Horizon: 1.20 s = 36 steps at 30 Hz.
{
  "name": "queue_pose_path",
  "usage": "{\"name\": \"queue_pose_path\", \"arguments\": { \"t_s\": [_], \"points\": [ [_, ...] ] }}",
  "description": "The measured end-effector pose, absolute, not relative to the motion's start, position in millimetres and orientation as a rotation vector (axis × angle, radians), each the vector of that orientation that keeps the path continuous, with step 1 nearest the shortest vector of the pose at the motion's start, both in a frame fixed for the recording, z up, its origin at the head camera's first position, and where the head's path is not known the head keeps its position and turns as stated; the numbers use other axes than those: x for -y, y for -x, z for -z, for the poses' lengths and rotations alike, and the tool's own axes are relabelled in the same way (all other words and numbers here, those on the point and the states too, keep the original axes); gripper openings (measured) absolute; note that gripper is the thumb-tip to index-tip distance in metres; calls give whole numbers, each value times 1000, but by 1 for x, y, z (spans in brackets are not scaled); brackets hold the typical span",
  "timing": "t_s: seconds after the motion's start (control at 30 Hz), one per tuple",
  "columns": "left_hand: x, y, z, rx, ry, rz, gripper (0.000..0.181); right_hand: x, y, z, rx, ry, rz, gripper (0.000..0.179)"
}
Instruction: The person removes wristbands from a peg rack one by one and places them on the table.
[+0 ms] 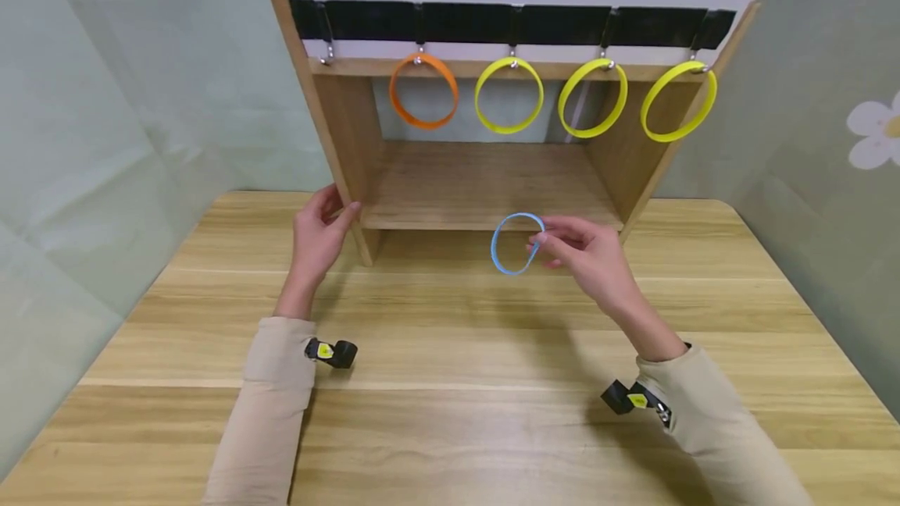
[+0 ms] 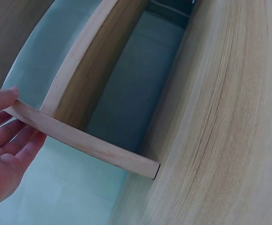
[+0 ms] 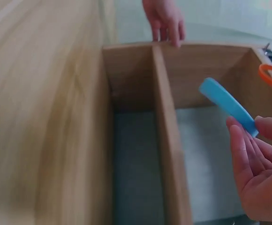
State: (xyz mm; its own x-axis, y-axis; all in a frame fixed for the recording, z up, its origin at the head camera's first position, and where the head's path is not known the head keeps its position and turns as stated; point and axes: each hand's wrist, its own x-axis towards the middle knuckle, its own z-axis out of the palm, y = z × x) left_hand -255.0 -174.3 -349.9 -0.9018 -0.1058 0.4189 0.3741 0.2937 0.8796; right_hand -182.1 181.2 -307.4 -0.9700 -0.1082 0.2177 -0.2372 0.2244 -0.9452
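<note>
In my right hand [image 1: 587, 258] a thin blue ring [image 1: 494, 250] is pinched between thumb and fingers, held in front of the shelf's lower board. The right wrist view shows the same blue ring [image 3: 227, 104] nearly edge-on. My left hand [image 1: 319, 231] grips the front edge of the wooden shelf's left side panel [image 1: 309, 100], thumb on the front and fingers behind, as the left wrist view also shows. Along the shelf's top, an orange ring [image 1: 395, 104] and three yellow rings [image 1: 509, 130] hang from metal hooks. The leftmost hook [image 1: 327, 53] carries no ring.
The wooden shelf [image 1: 485, 178] stands at the back of a wood-grain table [image 1: 450, 350]. A white board with a black strip [image 1: 467, 24] runs across its top and bears the hooks. Pale cloth [image 1: 141, 84] hangs behind and at the sides.
</note>
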Motion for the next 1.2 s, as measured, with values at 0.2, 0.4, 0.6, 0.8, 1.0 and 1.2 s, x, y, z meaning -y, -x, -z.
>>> {"name": "queue_pose_path", "arguments": {
  "t_s": [0.2, 0.4, 0.6, 0.8, 1.0, 1.2],
  "points": [
    [175, 255, 350, 2162, 245, 1659, 45, -201, 184, 321, 2464, -306, -1877, 33],
    [174, 255, 349, 2161, 229, 1679, 46, -219, 185, 333, 2542, -191, -1974, 37],
    [173, 255, 349, 2167, 221, 1675, 45, -237, 188, 348, 2624, -127, -1986, 38],
    [173, 256, 350, 2171, 210, 1667, 45, -252, 193, 362, 2698, -69, -2017, 40],
    [173, 256, 350, 2153, 232, 1669, 44, -258, 197, 376, 2735, -62, -2063, 41],
    [172, 257, 351, 2140, 222, 1668, 44, -262, 198, 384, 2844, -113, -1890, 39]
  ]
}}
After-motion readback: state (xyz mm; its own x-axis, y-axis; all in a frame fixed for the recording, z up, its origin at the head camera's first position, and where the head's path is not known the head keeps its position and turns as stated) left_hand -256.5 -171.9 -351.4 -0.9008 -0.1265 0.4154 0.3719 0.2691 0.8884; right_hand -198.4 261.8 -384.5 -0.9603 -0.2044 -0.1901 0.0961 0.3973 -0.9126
